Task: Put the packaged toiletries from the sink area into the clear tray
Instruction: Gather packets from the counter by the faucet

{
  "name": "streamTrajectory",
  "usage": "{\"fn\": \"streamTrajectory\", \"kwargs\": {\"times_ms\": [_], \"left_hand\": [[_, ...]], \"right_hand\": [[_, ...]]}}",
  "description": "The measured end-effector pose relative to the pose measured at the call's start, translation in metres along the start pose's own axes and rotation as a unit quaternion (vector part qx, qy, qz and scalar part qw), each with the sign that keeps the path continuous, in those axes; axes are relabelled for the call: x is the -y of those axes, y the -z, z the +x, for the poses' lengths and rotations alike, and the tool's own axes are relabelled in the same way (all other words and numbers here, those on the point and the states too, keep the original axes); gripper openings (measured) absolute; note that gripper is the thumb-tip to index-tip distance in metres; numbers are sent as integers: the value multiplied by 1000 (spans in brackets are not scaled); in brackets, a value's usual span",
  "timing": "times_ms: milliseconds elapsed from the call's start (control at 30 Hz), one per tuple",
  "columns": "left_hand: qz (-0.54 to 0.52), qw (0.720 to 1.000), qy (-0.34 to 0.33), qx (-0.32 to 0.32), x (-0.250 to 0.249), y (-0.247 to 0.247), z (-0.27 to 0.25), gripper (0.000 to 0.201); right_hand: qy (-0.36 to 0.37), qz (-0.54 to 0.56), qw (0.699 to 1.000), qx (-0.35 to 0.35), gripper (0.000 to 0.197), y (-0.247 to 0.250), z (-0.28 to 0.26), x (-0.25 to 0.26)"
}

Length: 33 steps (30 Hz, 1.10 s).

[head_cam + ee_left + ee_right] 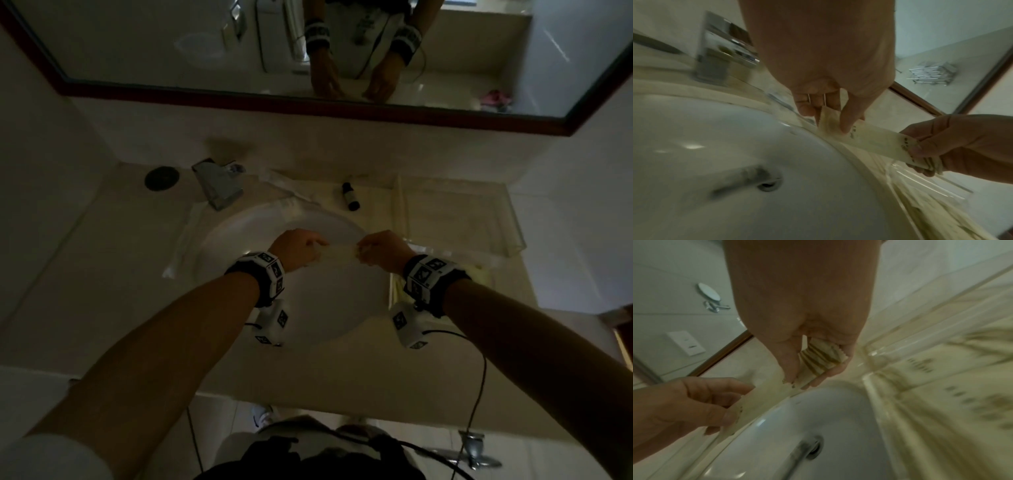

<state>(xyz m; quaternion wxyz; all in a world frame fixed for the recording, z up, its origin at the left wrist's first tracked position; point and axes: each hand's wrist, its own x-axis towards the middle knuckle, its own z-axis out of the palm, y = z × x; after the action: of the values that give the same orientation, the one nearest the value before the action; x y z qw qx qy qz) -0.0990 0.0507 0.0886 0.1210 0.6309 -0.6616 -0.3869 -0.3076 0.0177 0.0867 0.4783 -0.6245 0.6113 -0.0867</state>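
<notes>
Both hands hold one long cream sachet [877, 141] stretched above the washbasin [318, 308]: the left hand [296, 248] pinches one end, the right hand [383, 251] grips the other, seemingly with more packets bunched in it. Best to release the left pinch and swing right, low over the wall of the clear tray [513, 233]. A small dark bottle [350, 196] and the faucet [219, 186] sit behind.

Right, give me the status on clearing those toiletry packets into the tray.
Done: some cream packets seem to lie at the clear tray's near end, though blur hides how many. In hand: the left hand and right hand each pinch an end of a stack of flat packets over the basin. Left: the clear-wrapped packets by the tap.
</notes>
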Motion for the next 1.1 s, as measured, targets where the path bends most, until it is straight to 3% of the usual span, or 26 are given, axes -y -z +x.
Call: {"fn": "streamTrajectory", "kwargs": {"times_ms": [67, 467, 767, 1100], "left_hand": [[-7, 1000, -11, -1, -16, -12, 6, 32], [13, 999, -41, 20, -98, -83, 39, 29], [48, 997, -54, 35, -128, -124, 62, 36], [130, 982, -70, 122, -136, -137, 63, 37]], "right_hand": [[-6, 30, 999, -18, 7, 14, -9, -12], [-55, -20, 994, -88, 30, 89, -50, -94], [-76, -6, 985, -154, 21, 112, -59, -139], [-105, -34, 993, -40, 11, 120, -63, -159]]}}
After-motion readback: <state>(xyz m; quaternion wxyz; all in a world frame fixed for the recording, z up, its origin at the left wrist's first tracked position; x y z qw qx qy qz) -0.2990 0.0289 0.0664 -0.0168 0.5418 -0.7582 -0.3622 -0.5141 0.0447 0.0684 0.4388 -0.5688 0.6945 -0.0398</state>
